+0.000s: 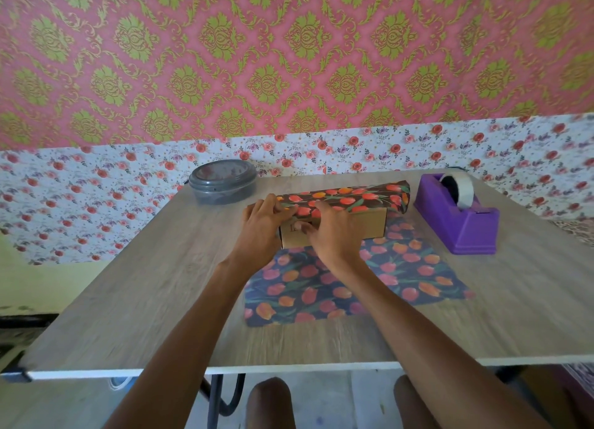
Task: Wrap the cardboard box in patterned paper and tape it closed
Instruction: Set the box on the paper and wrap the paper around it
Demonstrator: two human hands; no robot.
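While the plain brown cardboard box [369, 224] sits toward the far middle of the pale wood-grain table [128, 300], its top is covered by dark wrapping paper printed with red, orange and pink tulips [350, 280]. That sheet is draped over the top from the far side, bunched loosely at the right end, and its near part is spread flat on the table in front of the box. The near side of the box is left bare, and dark printed letters are seen there, mostly hidden by fingers and not readable. The left hand [263, 226] is laid at the left end of the box, its fingers pressed flat onto the paper's edge. The right hand [331, 232] is spread over the front top edge, fingers resting on paper and cardboard; nothing is gripped. A purple plastic tape dispenser with a roll of clear tape [458, 213] is placed to the right, well apart. A round grey lidded container [223, 181] is set at the far left.
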